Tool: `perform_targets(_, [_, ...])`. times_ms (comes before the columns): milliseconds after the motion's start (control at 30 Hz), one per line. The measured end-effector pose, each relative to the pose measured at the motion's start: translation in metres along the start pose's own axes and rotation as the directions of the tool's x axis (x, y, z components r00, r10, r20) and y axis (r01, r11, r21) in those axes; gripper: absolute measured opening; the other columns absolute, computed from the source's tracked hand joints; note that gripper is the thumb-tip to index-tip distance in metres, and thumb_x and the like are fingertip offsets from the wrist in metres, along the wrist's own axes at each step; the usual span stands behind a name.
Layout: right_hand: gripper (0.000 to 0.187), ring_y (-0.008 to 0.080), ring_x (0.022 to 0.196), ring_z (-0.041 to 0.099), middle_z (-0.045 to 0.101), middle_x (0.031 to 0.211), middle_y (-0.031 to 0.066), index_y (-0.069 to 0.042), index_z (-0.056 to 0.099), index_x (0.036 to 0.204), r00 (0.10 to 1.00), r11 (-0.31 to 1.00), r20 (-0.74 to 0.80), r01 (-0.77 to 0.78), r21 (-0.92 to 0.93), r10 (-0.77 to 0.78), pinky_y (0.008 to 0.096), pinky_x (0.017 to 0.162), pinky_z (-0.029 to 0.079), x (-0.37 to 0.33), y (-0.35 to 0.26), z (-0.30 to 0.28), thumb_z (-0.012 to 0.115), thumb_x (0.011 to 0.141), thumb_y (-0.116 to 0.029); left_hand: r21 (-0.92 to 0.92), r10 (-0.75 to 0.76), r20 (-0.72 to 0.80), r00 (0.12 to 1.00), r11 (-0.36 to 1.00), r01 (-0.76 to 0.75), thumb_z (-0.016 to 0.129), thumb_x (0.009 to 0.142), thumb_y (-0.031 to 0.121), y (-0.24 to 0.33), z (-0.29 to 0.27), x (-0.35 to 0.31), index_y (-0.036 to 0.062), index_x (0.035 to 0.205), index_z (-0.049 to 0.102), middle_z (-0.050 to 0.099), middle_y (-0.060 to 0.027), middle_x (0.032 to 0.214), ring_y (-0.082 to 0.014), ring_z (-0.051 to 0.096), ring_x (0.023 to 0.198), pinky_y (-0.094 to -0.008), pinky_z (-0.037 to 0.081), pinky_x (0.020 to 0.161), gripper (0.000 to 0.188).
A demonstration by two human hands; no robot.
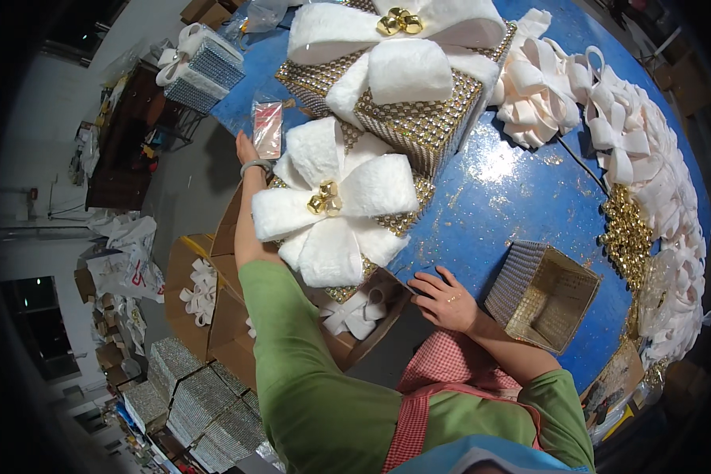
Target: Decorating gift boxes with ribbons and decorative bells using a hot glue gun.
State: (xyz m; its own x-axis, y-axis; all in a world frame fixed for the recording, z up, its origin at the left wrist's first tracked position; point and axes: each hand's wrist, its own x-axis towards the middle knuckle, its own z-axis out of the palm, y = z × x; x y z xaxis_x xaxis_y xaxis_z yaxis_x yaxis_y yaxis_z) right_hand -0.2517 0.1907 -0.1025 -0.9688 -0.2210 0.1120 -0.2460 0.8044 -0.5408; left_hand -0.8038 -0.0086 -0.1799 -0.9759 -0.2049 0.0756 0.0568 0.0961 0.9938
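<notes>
My left hand (pixel 249 152) reaches out over the blue table's (pixel 513 197) left edge and holds a small clear packet with a red insert (pixel 268 128). Right beside that arm sits a sparkly box topped with a white fluffy bow and gold bells (pixel 332 207). My right hand (pixel 444 299) rests flat on the table's near edge with fingers spread, holding nothing. An open, empty sparkly box (pixel 541 295) lies just right of that hand.
A larger bowed box (pixel 403 71) stands further back. Cream ribbon bows (pixel 600 110) and a heap of gold bells (pixel 628 229) line the right side. Cardboard boxes with bows (pixel 205 292) and stacked sparkly boxes (pixel 201 399) sit on the floor to the left.
</notes>
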Motion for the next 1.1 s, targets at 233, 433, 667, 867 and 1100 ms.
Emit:
perform_targets(233, [0.031,0.0212,0.123,0.04,0.048,0.126,0.0038,-0.014,0.059,0.098,1.0,1.0,0.005,0.002,0.001,-0.002,0.0459,0.104,0.028,0.002,0.0,0.0,0.065,0.068,-0.019,-0.154,-0.125,0.184,0.975,0.976,0.154,0.038,0.094,0.024,0.006,-0.011,-0.001,0.0069,0.128,0.045,0.055,-0.0179,0.115,-0.0236,0.053,0.107,-0.0287,0.04,0.091,0.039])
perform_targets(433, [0.032,0.0214,0.123,0.04,0.049,0.126,0.0041,-0.013,0.059,0.098,1.0,1.0,0.004,-0.003,0.008,0.003,0.0459,0.103,0.028,0.002,0.0,-0.001,0.066,0.067,-0.018,-0.13,-0.155,0.204,0.967,0.974,0.184,0.04,0.094,0.023,0.005,-0.017,0.001,0.0074,0.127,0.046,0.062,-0.0148,0.099,-0.0167,0.06,0.084,-0.0264,0.049,0.073,0.036])
perform_targets(667, [0.033,0.0217,0.123,0.04,0.049,0.125,0.0046,-0.013,0.059,0.098,0.999,0.999,0.035,0.039,0.028,-0.04,0.046,0.103,0.028,0.002,0.0,-0.001,0.066,0.067,-0.018,0.019,-0.101,0.124,0.987,0.995,0.099,0.039,0.094,0.018,-0.021,-0.022,0.02,0.0066,0.124,0.049,0.062,-0.0092,0.092,-0.0134,0.059,0.077,-0.0253,0.049,0.068,0.034])
perform_targets(867, [0.032,0.0218,0.123,0.039,0.048,0.126,0.0049,-0.012,0.059,0.098,0.998,0.999,0.039,0.04,0.019,-0.041,0.0459,0.103,0.028,0.002,0.0,-0.001,0.066,0.067,-0.018,0.068,-0.032,0.103,0.994,0.997,0.026,0.043,0.092,0.015,-0.03,-0.02,0.025,0.0069,0.125,0.048,0.061,-0.0066,0.095,-0.0126,0.058,0.076,-0.0263,0.049,0.069,0.035])
perform_targets(1100, [0.031,0.0217,0.123,0.04,0.048,0.126,0.005,-0.012,0.058,0.098,1.0,1.0,0.009,0.0,-0.001,0.0,0.0462,0.103,0.028,0.002,-0.001,-0.002,0.066,0.068,-0.019,0.155,-0.181,0.245,0.953,0.977,0.146,0.057,0.085,0.013,0.005,-0.036,-0.002,0.0079,0.131,0.042,0.059,-0.0063,0.104,-0.0108,0.057,0.081,-0.0215,0.044,0.062,0.049])
